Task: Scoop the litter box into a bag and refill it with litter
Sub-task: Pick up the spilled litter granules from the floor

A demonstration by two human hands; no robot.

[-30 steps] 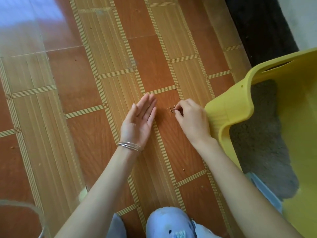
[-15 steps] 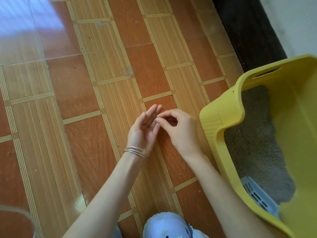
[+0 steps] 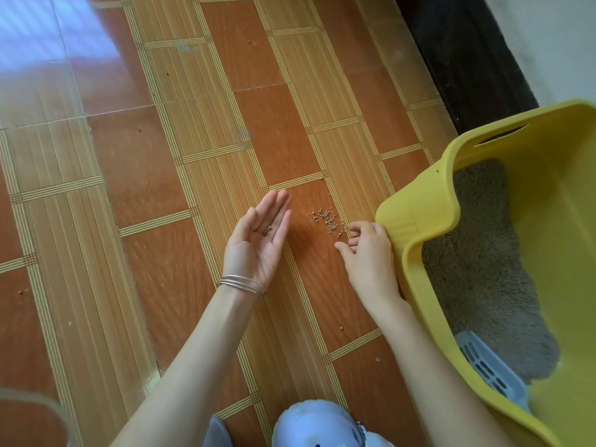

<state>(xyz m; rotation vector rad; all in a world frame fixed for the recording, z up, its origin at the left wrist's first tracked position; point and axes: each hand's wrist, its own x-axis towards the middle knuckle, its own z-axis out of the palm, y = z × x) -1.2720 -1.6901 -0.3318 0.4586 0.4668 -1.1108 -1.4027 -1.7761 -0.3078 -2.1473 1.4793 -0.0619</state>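
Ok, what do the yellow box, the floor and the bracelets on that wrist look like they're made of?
Box: moulded plastic by the look, smooth with a soft sheen and rounded rim. Floor: probably glazed ceramic tile, glossy enough to mirror window light, with printed stripes. Bracelets: thin metal, silvery and shiny.

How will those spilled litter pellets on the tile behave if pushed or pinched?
The spilled pellets look small and round, so on the glossy tile floor they would probably roll and scatter. Likely light: a few sit in the open left hand. Pinching singly looks fiddly.
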